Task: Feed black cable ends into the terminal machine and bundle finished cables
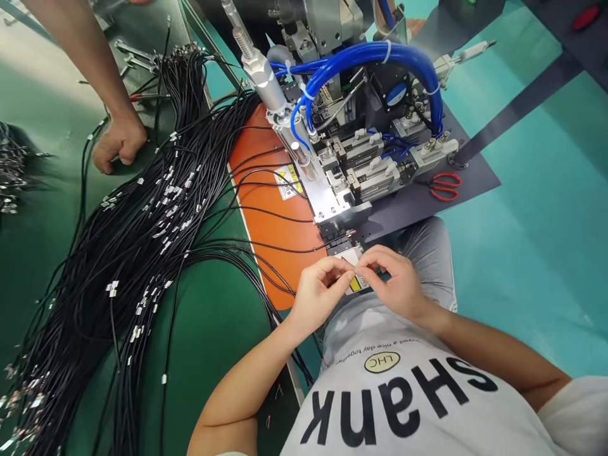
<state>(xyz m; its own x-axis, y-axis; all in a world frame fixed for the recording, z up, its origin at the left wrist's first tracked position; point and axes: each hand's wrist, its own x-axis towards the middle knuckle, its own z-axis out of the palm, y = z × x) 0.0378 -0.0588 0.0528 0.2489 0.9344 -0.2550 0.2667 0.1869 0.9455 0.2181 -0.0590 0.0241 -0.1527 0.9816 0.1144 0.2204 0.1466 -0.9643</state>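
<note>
Right in front of my shirt, my left hand (322,290) and my right hand (393,282) meet with their fingertips together. Thumb and forefinger are pinched on each side; whatever lies between them is too small to make out. Thin black cables (266,278) run from the left up to my left wrist and pass under it. Just beyond my fingers, one cable with bared coloured wires (351,234) lies on a black fixture of the metal machine (327,196). A white and yellow label (355,283) shows behind my fingertips.
A large bundle of black cables (142,234) with white tags covers the green table (228,297). An orange mat (266,234) lies beside the machine. Blue air hoses (370,54) arch over it. Red-handled scissors (445,187) rest on the dark plate. Another person's hand (120,140) leans on the table.
</note>
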